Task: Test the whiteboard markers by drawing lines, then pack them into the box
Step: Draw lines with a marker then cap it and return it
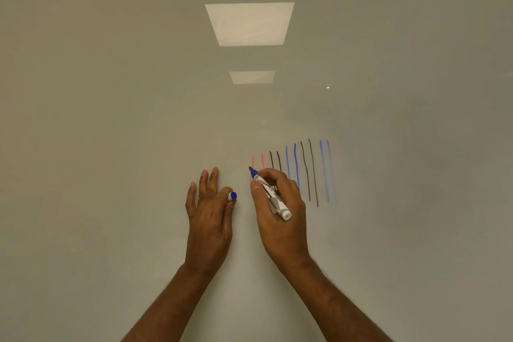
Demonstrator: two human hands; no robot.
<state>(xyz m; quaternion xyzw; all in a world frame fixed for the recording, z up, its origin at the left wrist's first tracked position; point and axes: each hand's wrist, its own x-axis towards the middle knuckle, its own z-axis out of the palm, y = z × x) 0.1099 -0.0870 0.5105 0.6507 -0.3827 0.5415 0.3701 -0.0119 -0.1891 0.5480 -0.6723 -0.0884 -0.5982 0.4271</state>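
My right hand point(280, 208) grips an uncapped blue whiteboard marker point(273, 197), white-bodied, its tip pointing up-left against the whiteboard point(138, 119) just left of the drawn lines. The marker's blue cap point(232, 196) is pinched between thumb and forefinger of my left hand point(209, 216), whose other fingers are spread on the board. A row of upright test lines point(305, 169) runs to the right: two red, then black and blue pairs. My right hand covers the lower ends of the red and nearest black lines. No box is in view.
The glossy whiteboard fills the whole view. Two ceiling light panels reflect in it, a large panel point(249, 23) and a smaller panel point(252, 76). Bare board lies left of my left hand and above the lines.
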